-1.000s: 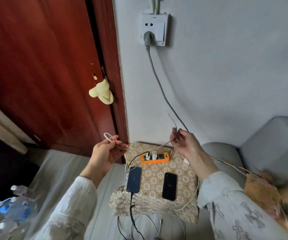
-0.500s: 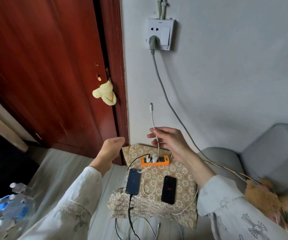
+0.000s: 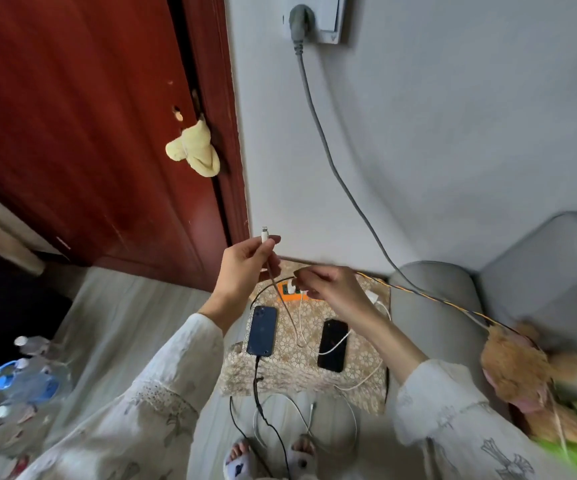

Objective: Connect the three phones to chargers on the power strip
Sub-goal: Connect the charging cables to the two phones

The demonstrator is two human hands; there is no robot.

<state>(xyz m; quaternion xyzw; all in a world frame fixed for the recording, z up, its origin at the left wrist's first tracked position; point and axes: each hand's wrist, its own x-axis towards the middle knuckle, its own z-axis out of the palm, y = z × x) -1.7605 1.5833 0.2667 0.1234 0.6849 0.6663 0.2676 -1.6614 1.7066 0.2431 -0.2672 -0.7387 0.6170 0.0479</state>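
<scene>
My left hand [image 3: 245, 268] is raised above the small cloth-covered table [image 3: 359, 362] and pinches a white charging cable [image 3: 273, 278] just below its connector tip [image 3: 264, 233]. Lower and to the right, my right hand [image 3: 335, 289] pinches the same cable over the orange power strip [image 3: 292, 295], which has white chargers plugged in. A blue phone [image 3: 262, 330] lies face down on the left with a black cable [image 3: 255, 372] in its bottom port. On the right lies a black phone [image 3: 332, 345] with a white cable across it. I see no third phone.
A grey cord [image 3: 328, 150] runs from the wall socket [image 3: 328, 19] down to the table. A red door [image 3: 72, 133] with a yellow cloth [image 3: 197, 150] stands left. Grey sofa [image 3: 522, 278] and plush toy [image 3: 519, 368] right. Water bottles [image 3: 20, 379] and loose cables [image 3: 300, 417] lie on the floor.
The white cable's connector end passed from my right hand to my left hand, which was empty before. My right hand dropped lower, closer to the power strip. The view tilted downward.
</scene>
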